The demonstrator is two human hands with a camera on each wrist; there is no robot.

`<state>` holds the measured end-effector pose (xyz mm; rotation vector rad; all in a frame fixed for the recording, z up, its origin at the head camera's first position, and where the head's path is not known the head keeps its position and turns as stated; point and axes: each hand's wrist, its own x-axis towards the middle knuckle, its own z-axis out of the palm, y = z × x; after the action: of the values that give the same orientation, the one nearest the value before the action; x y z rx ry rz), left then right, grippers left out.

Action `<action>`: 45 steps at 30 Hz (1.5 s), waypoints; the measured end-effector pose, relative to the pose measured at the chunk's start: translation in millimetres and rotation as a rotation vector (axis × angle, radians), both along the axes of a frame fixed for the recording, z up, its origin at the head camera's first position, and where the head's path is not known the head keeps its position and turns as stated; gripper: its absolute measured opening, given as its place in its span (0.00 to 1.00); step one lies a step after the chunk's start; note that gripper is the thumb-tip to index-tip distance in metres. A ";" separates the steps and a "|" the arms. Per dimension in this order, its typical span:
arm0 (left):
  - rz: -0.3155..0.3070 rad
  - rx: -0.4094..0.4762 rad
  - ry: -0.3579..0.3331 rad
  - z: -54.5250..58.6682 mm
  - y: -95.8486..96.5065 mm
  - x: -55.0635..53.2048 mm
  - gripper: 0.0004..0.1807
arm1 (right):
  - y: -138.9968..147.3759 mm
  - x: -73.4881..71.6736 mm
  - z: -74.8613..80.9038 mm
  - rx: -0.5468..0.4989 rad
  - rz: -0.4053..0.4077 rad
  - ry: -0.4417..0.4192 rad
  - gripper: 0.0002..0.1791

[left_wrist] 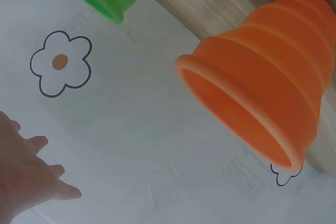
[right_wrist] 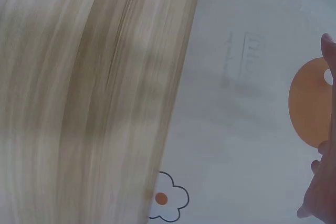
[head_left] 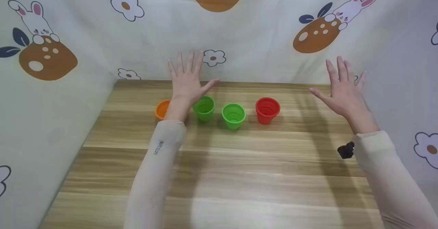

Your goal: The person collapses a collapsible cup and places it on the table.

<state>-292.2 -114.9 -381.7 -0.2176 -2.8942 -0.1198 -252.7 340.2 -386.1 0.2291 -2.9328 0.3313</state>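
With fingers spread and nothing in it, my left hand is raised over the back of the table, above the row of cups. Its forearm partly covers an orange cup, which looks large in the left wrist view. Just right of that wrist stands a darker green cup. A lighter green cup and a red cup follow to the right, all upright with their mouths up. My right hand, also spread and holding nothing, hovers at the back right, well apart from the red cup.
The wooden table meets a white curtain printed with rabbits, fruit and flowers at the back and both sides. A small black object shows beside the right sleeve. Shadows of both arms fall across the tabletop.
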 end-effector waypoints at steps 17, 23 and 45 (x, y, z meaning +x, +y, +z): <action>-0.045 0.080 0.000 -6.3 11.9 14.4 0.54 | -9.8 4.0 -13.5 -0.088 0.027 0.030 0.52; -0.064 0.172 0.002 -12.4 16.9 18.3 0.52 | -13.1 7.4 -19.0 -0.132 0.051 0.033 0.51; -0.168 0.368 -0.029 -19.6 38.6 28.7 0.48 | -33.1 13.4 -40.6 -0.264 0.091 0.011 0.49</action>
<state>-263.5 -76.3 -401.3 -0.3915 -2.8104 -0.6812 -239.2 307.1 -426.8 0.3251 -2.8334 0.7203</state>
